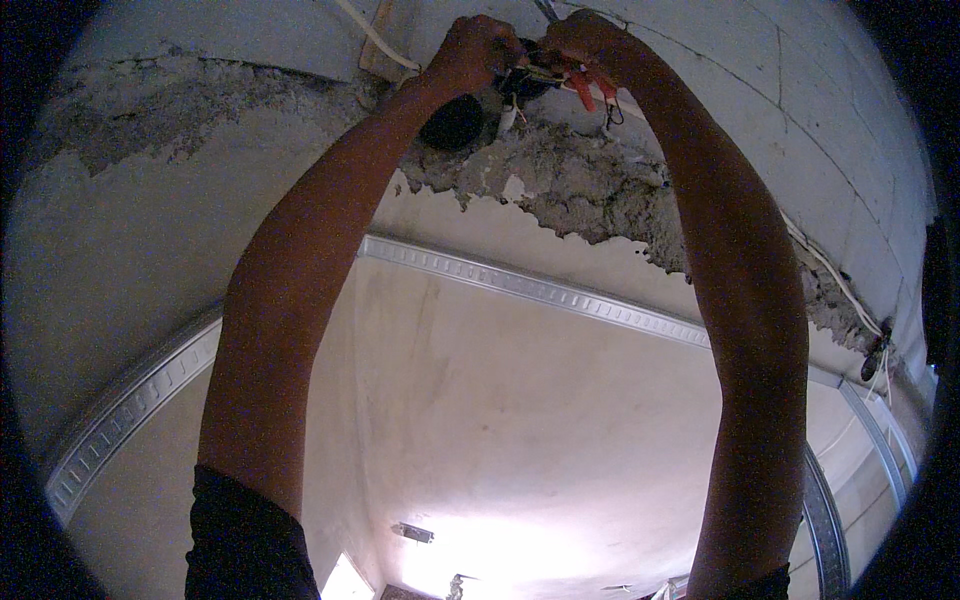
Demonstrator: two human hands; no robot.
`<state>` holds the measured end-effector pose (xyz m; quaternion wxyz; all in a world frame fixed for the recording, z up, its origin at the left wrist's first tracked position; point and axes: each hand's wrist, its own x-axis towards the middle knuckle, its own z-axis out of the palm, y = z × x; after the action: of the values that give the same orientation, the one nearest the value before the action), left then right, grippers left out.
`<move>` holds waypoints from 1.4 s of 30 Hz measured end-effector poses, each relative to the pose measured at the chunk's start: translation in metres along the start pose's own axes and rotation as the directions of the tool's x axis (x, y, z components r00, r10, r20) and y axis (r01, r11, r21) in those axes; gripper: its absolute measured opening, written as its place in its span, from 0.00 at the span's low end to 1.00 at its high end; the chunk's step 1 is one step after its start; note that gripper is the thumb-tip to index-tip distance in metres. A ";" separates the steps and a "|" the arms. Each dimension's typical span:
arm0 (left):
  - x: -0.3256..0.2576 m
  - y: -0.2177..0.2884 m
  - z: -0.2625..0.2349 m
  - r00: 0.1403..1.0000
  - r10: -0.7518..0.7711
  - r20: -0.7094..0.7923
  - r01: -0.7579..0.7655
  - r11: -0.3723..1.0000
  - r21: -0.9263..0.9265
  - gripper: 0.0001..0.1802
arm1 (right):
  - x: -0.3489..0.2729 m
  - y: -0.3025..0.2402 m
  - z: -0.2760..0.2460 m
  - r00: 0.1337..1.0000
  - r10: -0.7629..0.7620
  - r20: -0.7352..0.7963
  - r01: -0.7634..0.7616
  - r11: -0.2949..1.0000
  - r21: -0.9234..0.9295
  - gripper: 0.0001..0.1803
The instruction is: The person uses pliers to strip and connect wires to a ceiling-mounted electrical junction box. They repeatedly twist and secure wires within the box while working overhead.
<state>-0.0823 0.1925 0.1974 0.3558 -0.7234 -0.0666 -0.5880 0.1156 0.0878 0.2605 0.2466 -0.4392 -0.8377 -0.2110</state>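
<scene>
Both arms reach up to the top of the view, where a dark round junction box [522, 88] sits in rough, broken plaster. My left hand [478, 55] is closed, its fingertips pinched at thin wires [543, 74] beside the box. Close by on the right, my right hand [592, 48] is curled shut around a red-handled tool that looks like pliers [582, 90]; its jaws are hidden. A white cable end [507, 122] with bared strands hangs below the box. A dark wire loop [612, 112] dangles under the right hand.
A dark round hole [452, 124] lies just left of the box. Metal profile rails [530, 285] run across below the crumbling plaster [600, 195]. A white cable [835, 270] follows the right side to loose wires [882, 360]. Another cable [375, 38] comes down at upper left.
</scene>
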 end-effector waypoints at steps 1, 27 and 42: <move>0.006 0.006 0.003 1.000 0.027 0.000 -0.027 1.000 -0.008 0.08 | 0.006 0.015 -0.003 0.999 -0.039 -0.009 0.039 0.999 -0.027 0.22; 0.033 0.027 0.022 0.973 -0.230 0.000 0.221 0.938 -0.267 0.16 | -0.020 0.066 0.032 0.956 0.173 -0.238 -0.189 0.981 -0.046 0.19; 0.029 -0.011 0.015 0.945 -0.260 0.201 0.327 0.784 -0.527 0.12 | -0.020 0.040 0.025 0.929 0.157 -0.336 -0.316 0.808 -0.497 0.22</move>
<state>-0.0674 0.2000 0.2279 0.0306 -0.8090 -0.0261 -0.5864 0.1537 0.1103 0.2345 0.2519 -0.5584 -0.6382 -0.4662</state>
